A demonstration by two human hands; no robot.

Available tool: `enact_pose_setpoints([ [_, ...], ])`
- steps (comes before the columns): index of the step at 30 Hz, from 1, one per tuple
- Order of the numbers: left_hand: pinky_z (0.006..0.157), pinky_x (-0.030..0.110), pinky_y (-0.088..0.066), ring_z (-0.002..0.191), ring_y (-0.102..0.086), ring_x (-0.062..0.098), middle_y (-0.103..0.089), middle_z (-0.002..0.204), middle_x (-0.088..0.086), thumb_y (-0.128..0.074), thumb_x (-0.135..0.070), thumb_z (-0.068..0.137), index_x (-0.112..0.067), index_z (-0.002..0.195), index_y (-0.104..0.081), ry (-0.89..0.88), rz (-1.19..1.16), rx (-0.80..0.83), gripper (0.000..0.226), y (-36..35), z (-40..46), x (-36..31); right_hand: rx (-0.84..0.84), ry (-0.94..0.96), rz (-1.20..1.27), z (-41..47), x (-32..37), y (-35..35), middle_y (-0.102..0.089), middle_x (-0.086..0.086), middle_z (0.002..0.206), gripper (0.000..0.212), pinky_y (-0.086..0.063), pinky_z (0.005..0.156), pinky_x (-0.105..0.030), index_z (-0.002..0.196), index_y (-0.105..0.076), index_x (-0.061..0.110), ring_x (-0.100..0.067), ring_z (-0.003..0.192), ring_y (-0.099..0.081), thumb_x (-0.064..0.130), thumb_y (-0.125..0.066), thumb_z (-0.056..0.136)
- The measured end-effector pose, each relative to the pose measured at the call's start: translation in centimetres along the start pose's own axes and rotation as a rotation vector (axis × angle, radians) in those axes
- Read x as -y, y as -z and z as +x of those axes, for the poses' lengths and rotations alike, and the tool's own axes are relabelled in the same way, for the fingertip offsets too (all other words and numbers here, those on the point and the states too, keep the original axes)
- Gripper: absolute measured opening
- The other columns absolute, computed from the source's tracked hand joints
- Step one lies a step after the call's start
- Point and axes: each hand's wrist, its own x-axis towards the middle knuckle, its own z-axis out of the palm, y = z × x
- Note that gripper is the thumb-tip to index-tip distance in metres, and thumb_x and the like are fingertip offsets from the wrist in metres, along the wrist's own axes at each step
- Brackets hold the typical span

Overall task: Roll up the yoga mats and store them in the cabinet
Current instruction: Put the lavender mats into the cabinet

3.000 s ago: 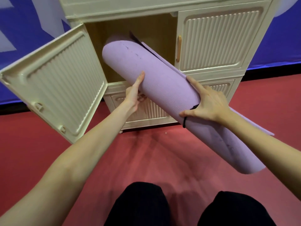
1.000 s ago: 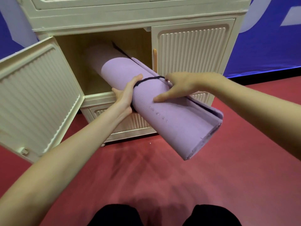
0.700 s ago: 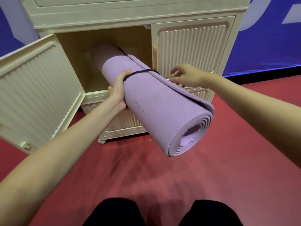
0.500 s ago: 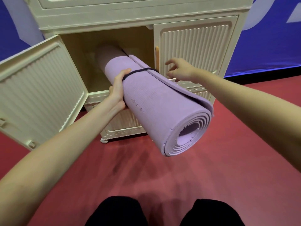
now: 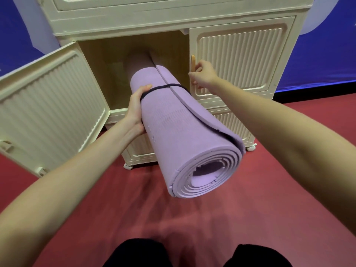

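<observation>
A rolled purple yoga mat (image 5: 179, 124), bound by a dark elastic band (image 5: 165, 86), pokes with its far end into the open left compartment of the cream cabinet (image 5: 154, 18). Its spiral near end hangs out toward me. My left hand (image 5: 135, 110) grips the mat's left side by the band. My right hand (image 5: 203, 74) is off the mat and holds the wooden handle (image 5: 192, 62) of the cabinet's shut right door (image 5: 240, 60), fingers curled on it.
The left cabinet door (image 5: 50, 105) stands swung wide open to the left. Below the compartment is a lower drawer front, and the cabinet rests on small castors (image 5: 128, 167). Red floor lies in front; a blue wall is behind. My dark-clad knees show at the bottom.
My right hand left the mat and went up to the right door's handle. The mat's near end swung round toward me, held by my left hand alone.
</observation>
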Motion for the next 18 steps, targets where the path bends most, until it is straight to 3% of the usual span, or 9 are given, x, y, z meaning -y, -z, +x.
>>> enact_pose_setpoints([
  [3,0.077,0.033,-0.052,0.087,-0.066,0.019,-0.07,0.094,0.004,-0.068,-0.044,0.076,-0.018,0.102,-0.066,0.024,-0.018,-0.005,0.036,0.1,0.1,-0.4,-0.079,0.063,-0.056,-0.2,-0.6,-0.2,-0.057,-0.008,0.098,0.007,-0.045,0.068,-0.025,0.096,-0.047,0.013,-0.021,0.09,-0.058,0.016,-0.053,0.097],
  [7,0.091,0.037,-0.047,0.092,-0.065,0.021,-0.07,0.101,0.006,-0.071,-0.046,0.073,-0.017,0.11,-0.067,0.024,-0.057,-0.003,0.048,0.4,0.0,-0.7,-0.138,0.216,-0.158,-2.6,-2.4,1.3,-0.05,0.001,0.074,0.016,-0.036,0.067,-0.03,0.084,-0.049,0.011,-0.018,0.075,-0.047,0.022,-0.059,0.091],
  [11,0.089,0.039,-0.05,0.093,-0.067,0.022,-0.071,0.104,0.006,-0.073,-0.047,0.069,-0.017,0.122,-0.064,0.028,-0.059,-0.012,0.061,0.2,-0.5,-0.8,-0.204,0.313,-0.037,-7.4,-4.8,3.3,-0.048,0.0,0.066,0.027,-0.039,0.061,-0.036,0.077,-0.05,0.008,-0.013,0.062,-0.042,0.029,-0.063,0.086],
  [14,0.081,0.033,-0.052,0.084,-0.068,0.02,-0.073,0.092,0.002,-0.071,-0.048,0.069,-0.02,0.107,-0.068,0.058,-0.033,-0.023,0.047,-0.5,-1.2,-0.6,-0.303,0.333,-0.047,-11.0,-6.2,5.2,-0.042,0.005,0.06,0.037,-0.036,0.055,-0.037,0.075,-0.042,0.015,-0.013,0.057,-0.037,0.038,-0.071,0.077],
  [18,0.077,0.03,-0.051,0.078,-0.068,0.018,-0.073,0.083,-0.002,-0.072,-0.047,0.069,-0.022,0.094,-0.068,0.081,-0.013,-0.058,0.035,-1.5,-2.2,-0.3,-0.518,0.312,-0.162,-15.1,-7.9,7.7,-0.048,-0.004,0.065,0.031,-0.04,0.056,-0.04,0.079,-0.04,0.025,-0.017,0.057,-0.044,0.032,-0.07,0.077],
])
